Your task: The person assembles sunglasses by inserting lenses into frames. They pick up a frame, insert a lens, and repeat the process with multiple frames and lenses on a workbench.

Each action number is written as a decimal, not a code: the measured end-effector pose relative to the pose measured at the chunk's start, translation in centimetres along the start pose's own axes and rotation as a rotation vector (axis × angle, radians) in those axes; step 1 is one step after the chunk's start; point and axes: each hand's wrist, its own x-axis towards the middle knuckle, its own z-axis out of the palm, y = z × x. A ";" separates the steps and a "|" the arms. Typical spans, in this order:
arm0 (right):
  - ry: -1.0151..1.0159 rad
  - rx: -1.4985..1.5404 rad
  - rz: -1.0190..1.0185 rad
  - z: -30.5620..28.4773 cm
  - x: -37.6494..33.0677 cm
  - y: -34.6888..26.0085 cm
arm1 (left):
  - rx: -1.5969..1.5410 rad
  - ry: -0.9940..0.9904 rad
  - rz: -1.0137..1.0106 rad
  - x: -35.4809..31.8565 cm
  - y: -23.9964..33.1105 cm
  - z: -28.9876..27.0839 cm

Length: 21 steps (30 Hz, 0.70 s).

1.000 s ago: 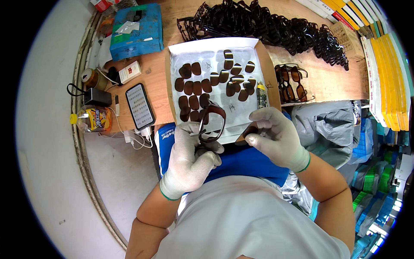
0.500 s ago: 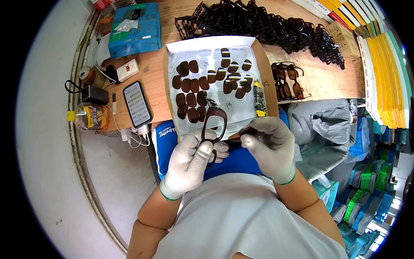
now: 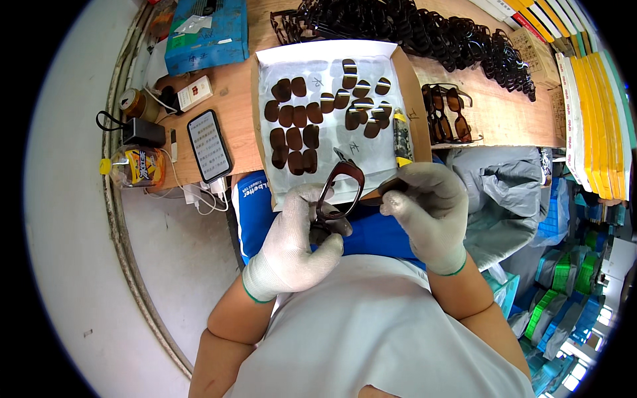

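Note:
My left hand [image 3: 286,247], in a white glove, is closed around a dark brown eyeglass frame [image 3: 360,188]. One rim stands up from my fingers; the lower part is hidden by them. To the right, my gloved right hand [image 3: 432,215] is curled with thumb and fingers near each other, pinching what looks like a dark brown lens [image 3: 391,185], mostly hidden. Just beyond both hands lies a shallow box lined with white paper [image 3: 361,151]. Several loose brown lenses [image 3: 294,139] rest in rows on the left of it, and several more [image 3: 361,105] on the right.
A long heap of dark frames [image 3: 398,30] runs along the back of the table. Sunglasses [image 3: 451,114] lie right of the box. A phone [image 3: 210,146], a bottle [image 3: 138,166] and a blue case [image 3: 207,40] stand left. Yellow and white stacks [image 3: 590,126] rise far right.
My left hand has turned and loosened its thumb from the frame, which now leans more to the right. My right hand has shifted slightly up and right.

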 end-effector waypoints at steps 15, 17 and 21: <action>0.102 -0.483 -0.232 0.1 0.8 0.8 | 0.220 0.030 0.073 1.4 -0.4 1.2; 0.006 -0.387 -0.103 -0.5 1.1 1.2 | 0.078 -0.090 -0.162 0.9 -0.1 -0.1; -0.217 -0.141 0.067 -2.4 1.7 0.9 | 0.355 -0.144 -0.022 1.6 1.9 1.2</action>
